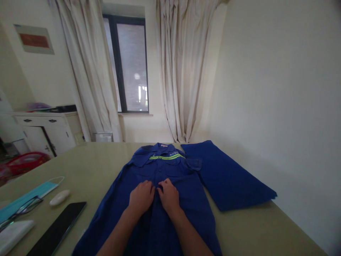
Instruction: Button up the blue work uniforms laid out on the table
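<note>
A blue work shirt (170, 170) with a yellow-green reflective stripe lies spread front-up on the olive table (101, 160), collar away from me. My left hand (141, 197) and my right hand (168, 195) rest side by side on the shirt's middle front. Both have fingers curled, pinching the fabric along the front placket. Folded blue trousers (229, 177) lie just right of the shirt, near the wall.
At the table's left lie a blue face mask (29, 195), glasses (22, 209), a small white oval object (59, 197), a dark phone (57, 229) and a white item (13, 233). A white cabinet (48, 129), curtains and a window stand beyond.
</note>
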`<state>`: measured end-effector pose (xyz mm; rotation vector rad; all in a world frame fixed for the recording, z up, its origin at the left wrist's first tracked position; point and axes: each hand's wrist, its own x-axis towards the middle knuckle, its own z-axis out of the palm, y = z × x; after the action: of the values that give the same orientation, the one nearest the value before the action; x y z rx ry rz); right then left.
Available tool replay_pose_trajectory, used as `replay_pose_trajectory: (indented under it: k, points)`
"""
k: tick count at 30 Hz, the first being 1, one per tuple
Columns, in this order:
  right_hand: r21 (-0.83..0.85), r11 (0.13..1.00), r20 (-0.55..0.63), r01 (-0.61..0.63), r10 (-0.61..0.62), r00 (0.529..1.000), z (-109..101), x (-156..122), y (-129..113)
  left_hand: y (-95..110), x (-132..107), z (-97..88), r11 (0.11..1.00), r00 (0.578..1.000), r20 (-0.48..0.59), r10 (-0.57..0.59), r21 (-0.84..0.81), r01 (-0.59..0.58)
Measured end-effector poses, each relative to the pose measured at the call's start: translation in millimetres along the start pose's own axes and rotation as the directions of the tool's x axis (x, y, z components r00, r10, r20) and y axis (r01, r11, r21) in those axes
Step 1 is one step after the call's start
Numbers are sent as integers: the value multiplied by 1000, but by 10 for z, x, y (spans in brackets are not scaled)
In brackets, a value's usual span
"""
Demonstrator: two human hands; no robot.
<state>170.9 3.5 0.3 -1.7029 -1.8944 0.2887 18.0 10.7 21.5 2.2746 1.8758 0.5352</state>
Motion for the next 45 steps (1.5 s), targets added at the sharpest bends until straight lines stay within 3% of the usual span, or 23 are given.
replay_pose_trajectory:
  k: [5,11,18,24,30,39,45]
  points:
    - [-128,992,27,-16,20,999,5,20,-51,49,385,213,987,1000,-9,5,-159,-6]
    - [-109,994,-13,-3,1,1000,-2,74,-39,-13,336,458,936,995,-97,20,-349,-53]
    - [82,990,-51,114,-110,993,-38,93,34,-59,305,421,882,984,-175,25,-459,-104]
    - [67,990,-39,126,-124,992,-69,78,36,-16,271,364,862,978,-200,63,-482,-155]
    - [11,998,-39,68,-68,997,-105,46,18,36,233,319,841,973,-206,106,-504,-198]
    - [98,995,-88,0,9,996,-97,98,29,23,307,310,769,975,-176,137,-601,-217]
    - [64,995,-37,-82,85,996,-70,115,58,44,307,328,766,981,-141,132,-614,-191]
